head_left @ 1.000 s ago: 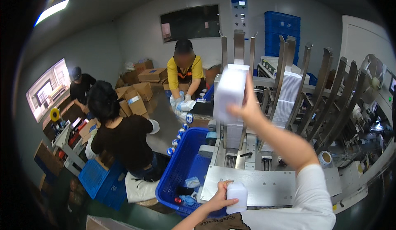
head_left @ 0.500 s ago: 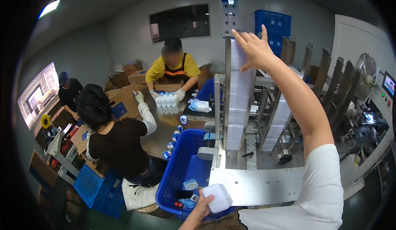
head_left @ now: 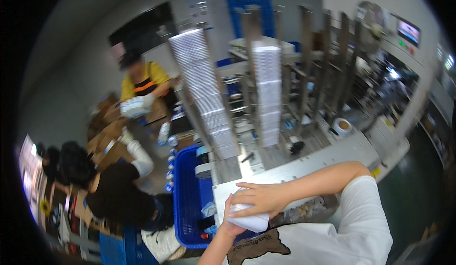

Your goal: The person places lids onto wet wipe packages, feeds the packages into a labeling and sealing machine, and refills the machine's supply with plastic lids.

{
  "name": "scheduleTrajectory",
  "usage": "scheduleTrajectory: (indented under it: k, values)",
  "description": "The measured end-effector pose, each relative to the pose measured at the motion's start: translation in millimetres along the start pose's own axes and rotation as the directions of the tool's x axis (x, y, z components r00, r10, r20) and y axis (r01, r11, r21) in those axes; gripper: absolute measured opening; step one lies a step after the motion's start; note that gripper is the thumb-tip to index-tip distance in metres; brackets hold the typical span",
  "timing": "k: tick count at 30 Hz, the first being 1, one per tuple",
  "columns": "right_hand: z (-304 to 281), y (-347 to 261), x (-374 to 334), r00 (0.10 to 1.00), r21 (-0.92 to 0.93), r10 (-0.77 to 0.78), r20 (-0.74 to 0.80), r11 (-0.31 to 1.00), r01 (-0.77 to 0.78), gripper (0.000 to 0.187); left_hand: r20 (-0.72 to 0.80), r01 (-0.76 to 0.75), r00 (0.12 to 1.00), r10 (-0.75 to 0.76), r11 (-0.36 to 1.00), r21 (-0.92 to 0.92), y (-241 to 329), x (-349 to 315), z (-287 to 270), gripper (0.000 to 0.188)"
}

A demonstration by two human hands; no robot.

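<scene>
Low in the view, close to my body, is a small stack of thin white squares (head_left: 255,223) with rounded corners. My left hand (head_left: 231,225) holds it from the left and below. Across its top lies my right hand (head_left: 262,196), fingers bent over the near pieces, so both hands grip it and hide much of it. Beyond them stands a machine with upright metal guides. One tall column of the same white pieces (head_left: 203,87) leans left in the view, and a second white column (head_left: 267,96) stands to its right.
A blue plastic basket (head_left: 183,203) with small wrapped items sits left of the machine's metal plate (head_left: 289,177). Two co-workers, a person in yellow (head_left: 145,82) and a person in dark clothes (head_left: 126,196), work among cardboard boxes. A control screen (head_left: 408,32) stands at right.
My right hand has come down from the top of the tall column onto the white stack in my left hand. The view has swung right and tilted.
</scene>
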State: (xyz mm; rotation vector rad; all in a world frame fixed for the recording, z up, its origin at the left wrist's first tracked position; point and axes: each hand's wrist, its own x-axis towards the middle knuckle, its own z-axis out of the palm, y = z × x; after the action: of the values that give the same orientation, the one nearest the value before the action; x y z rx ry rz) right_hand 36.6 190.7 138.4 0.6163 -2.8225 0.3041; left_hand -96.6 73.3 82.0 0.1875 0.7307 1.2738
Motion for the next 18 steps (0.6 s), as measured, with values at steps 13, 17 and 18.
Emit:
scheduleTrajectory:
  k: [13, 17, 18]
  values:
    - [34.8, -17.5, -99.1, 0.599, -0.157, 0.797, 0.082, 0.603, -0.782, 0.124, 0.459, -0.478, 0.787, 0.411, -0.064, 0.876, -53.6, 59.9, -18.8, 0.072]
    - [72.7, -4.8, -145.5, 0.598, 0.315, 0.8, -0.043, 0.579, -0.752, 0.124, 0.494, -0.519, 0.789, 0.365, -0.034, 0.854, -63.4, 74.8, -26.7, 0.075]
    - [71.2, -5.3, -144.6, 0.59, 0.491, 0.806, -0.042, 0.531, -0.69, 0.119, 0.524, -0.57, 0.759, 0.385, 0.006, 0.821, -66.5, 82.4, -29.3, 0.073]
